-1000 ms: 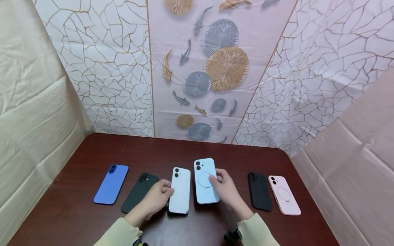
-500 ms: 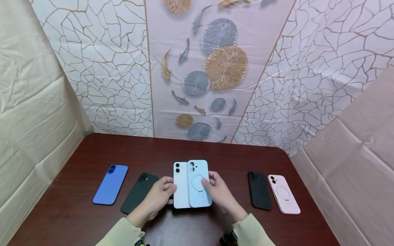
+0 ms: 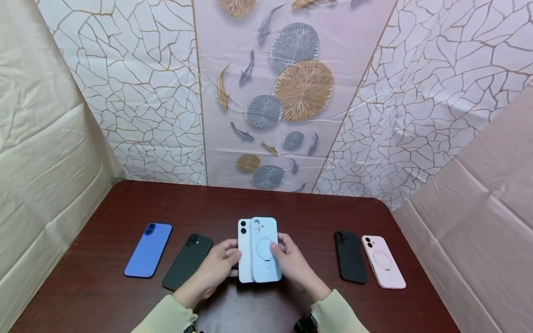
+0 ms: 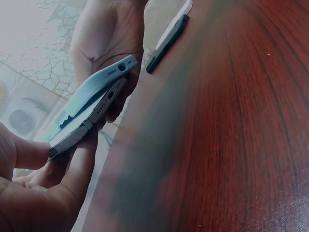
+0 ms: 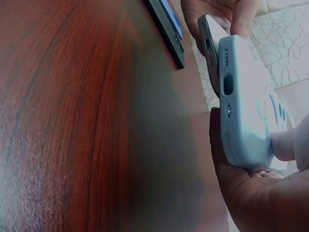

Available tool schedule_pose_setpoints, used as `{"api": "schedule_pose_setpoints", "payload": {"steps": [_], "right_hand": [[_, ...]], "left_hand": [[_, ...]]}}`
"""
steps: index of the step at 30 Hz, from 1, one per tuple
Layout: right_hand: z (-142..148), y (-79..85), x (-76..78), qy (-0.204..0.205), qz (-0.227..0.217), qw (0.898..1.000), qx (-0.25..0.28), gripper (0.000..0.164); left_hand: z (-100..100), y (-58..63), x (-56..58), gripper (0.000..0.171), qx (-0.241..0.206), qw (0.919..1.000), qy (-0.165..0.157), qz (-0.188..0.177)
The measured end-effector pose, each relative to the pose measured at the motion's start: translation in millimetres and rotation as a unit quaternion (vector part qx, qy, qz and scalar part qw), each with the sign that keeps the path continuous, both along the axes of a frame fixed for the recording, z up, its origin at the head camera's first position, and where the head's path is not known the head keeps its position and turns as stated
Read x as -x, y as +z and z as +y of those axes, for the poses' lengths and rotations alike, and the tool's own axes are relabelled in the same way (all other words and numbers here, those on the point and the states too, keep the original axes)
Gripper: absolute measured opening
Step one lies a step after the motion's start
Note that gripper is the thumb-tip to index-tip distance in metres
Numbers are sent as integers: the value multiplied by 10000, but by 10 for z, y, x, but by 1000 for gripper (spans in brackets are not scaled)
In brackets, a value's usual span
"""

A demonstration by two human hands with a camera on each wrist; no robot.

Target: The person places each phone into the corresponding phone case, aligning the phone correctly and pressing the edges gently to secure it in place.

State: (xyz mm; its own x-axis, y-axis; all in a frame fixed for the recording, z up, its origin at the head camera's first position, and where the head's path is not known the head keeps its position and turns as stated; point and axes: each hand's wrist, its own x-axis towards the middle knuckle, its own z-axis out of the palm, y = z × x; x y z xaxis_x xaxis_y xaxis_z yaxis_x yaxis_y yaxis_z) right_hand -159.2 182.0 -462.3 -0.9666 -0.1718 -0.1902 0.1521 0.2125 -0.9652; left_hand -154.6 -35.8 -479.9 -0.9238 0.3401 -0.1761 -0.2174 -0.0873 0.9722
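Note:
In the head view my left hand (image 3: 216, 264) grips a white phone (image 3: 244, 254) by its left edge, thumb on the back. My right hand (image 3: 295, 263) pinches a light blue phone case (image 3: 262, 273) with a ring on its back, thumb near the ring. The case overlaps the right part of the phone. In the left wrist view the phone's port edge (image 4: 112, 95) lies right beneath the case (image 4: 106, 75), tilted slightly against it. The case's port cutout (image 5: 228, 84) faces the right wrist camera, with the phone (image 5: 212, 46) behind it. Both are held above the table.
On the dark red table (image 3: 158, 199) a blue phone (image 3: 148, 250) and a dark green phone (image 3: 188, 261) lie at left. A black case (image 3: 350, 257) and a pink case (image 3: 383, 262) lie at right. Patterned cloth (image 3: 266, 92) hangs behind.
The light blue case has moved left from beside the white phone to over its right part. The white phone has shifted slightly right and up to meet it.

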Motion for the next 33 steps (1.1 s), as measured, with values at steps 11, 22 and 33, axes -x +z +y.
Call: {"api": "schedule_pose_setpoints", "payload": {"steps": [11, 22, 33], "right_hand": [[-69, -27, -34, 111, 191, 9997, -65, 39], [-123, -7, -57, 87, 484, 9970, -592, 38], [-160, -10, -97, 105, 411, 9969, -664, 41]], "left_hand": [[18, 4, -21, 41, -79, 9999, -73, -41], [44, 8, -38, 42, -97, 9998, -149, -121], [29, 25, -49, 49, 117, 9998, -160, -65]]}}
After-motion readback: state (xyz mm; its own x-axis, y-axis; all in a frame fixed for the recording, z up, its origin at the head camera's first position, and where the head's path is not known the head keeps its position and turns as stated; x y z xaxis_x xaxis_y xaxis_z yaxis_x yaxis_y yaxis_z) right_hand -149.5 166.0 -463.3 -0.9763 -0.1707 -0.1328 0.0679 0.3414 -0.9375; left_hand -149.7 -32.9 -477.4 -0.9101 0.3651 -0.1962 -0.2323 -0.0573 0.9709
